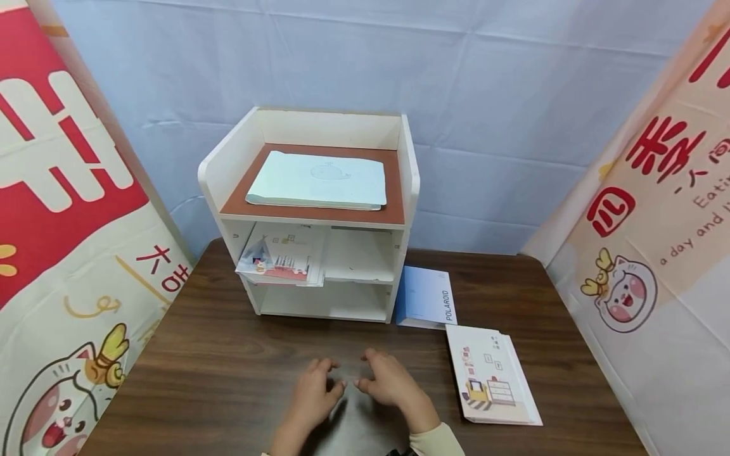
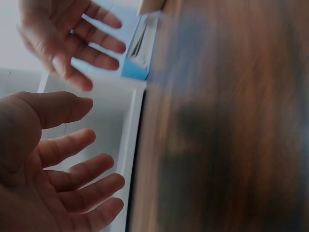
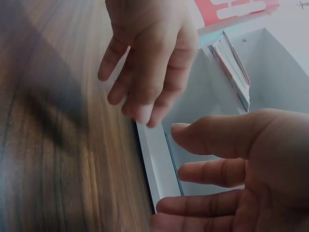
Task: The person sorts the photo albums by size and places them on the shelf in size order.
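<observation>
Both hands hover over the table in front of the white shelf unit, palms facing each other and a small gap apart. The left hand has loosely bent fingers and holds nothing. Likewise bare is the right hand, its fingers spread in the right wrist view. On the unit's brown top lies a pale book with a whale drawing. A booklet in a clear sleeve pokes out of the middle shelf. Right of the unit lies a blue POLAROID box; nearer is an illustrated book, closest to the right hand.
The dark wooden table reaches back to a pale blue cloth. Printed cloths hang at the left and right sides. The shelf unit's raised side panels flank its top.
</observation>
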A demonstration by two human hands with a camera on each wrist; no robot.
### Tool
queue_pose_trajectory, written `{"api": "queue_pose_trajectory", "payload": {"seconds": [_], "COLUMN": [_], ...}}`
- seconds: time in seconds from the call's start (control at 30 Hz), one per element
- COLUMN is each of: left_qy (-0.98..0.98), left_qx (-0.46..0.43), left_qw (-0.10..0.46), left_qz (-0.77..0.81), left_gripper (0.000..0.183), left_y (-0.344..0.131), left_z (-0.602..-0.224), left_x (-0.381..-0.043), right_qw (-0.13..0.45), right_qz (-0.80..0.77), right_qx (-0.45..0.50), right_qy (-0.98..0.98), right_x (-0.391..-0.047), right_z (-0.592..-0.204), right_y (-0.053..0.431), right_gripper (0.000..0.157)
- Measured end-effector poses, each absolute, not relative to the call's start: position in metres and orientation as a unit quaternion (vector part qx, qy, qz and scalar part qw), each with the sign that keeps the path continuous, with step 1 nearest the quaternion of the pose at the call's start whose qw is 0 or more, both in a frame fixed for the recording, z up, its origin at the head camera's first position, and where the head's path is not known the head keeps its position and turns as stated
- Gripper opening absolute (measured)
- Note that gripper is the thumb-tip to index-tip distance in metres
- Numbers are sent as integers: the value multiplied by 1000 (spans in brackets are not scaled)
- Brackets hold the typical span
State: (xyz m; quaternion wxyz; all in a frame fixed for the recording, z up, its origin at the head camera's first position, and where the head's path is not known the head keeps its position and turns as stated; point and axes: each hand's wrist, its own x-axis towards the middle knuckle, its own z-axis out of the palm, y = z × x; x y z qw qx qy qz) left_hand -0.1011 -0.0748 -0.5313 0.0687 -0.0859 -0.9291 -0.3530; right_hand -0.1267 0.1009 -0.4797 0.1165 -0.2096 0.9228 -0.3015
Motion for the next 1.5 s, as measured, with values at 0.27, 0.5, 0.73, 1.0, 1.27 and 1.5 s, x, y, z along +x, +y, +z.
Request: {"api": "queue_pose_trajectory", "payload": {"seconds": [0.27,0.5,0.73,1.0,1.27,1.5], "left_qy": [-922,-925,-934,-938,-941,-944], "left_qx": [-141,-154,-165,-172,-181,-180], "left_qw": [66,52,82,75,108,116], "left_qz": [-354,-342,-306,-290,-266,-252], "left_gripper": [26,26,27,28,29,30], "left_y": [-54,-38,-16,3,19,29], "left_z": [-535,-530,-531,-538,-545,-545], "left_x": [-87,-80,-79,-87,-98,-108], "right_qw": [103,90,57,20,16,14], "right_qz": [-288,-286,-259,-253,-253,-247], "right_qx": [-204,-177,-131,-84,-48,-30], "right_qy": [930,938,955,964,966,968], "right_x": [-113,-107,-107,-110,-113,-113], "right_z": [-483,-487,-486,-487,-485,-486], "right_y": [109,123,144,168,188,205], "right_gripper": [44,41,41,44,43,43]}}
